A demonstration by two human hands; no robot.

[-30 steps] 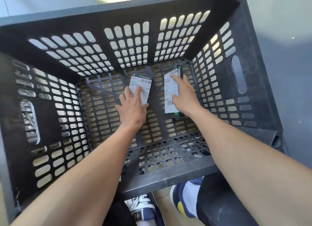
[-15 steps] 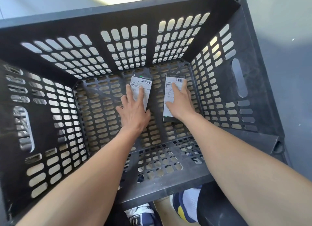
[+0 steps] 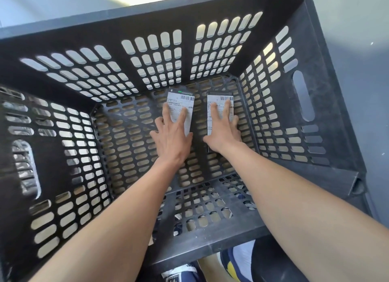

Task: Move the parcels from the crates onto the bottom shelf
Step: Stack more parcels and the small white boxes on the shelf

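Note:
Two small flat dark parcels with white barcode labels lie side by side on the floor of a deep black slotted crate. My left hand rests with straight fingers on the left parcel. My right hand lies flat with spread fingers on the right parcel, which sits close to the crate's right wall. Each palm hides the near half of its parcel. No shelf is in view.
The crate's perforated walls rise steeply on all sides, with a handle slot in the right wall and another in the left wall. Grey floor surrounds the crate. My shoes show below its near rim.
The right parcel, tilted up on edge a second ago, now lies flat under my right hand. Both hands have slid a little farther over the labels and the view has moved closer.

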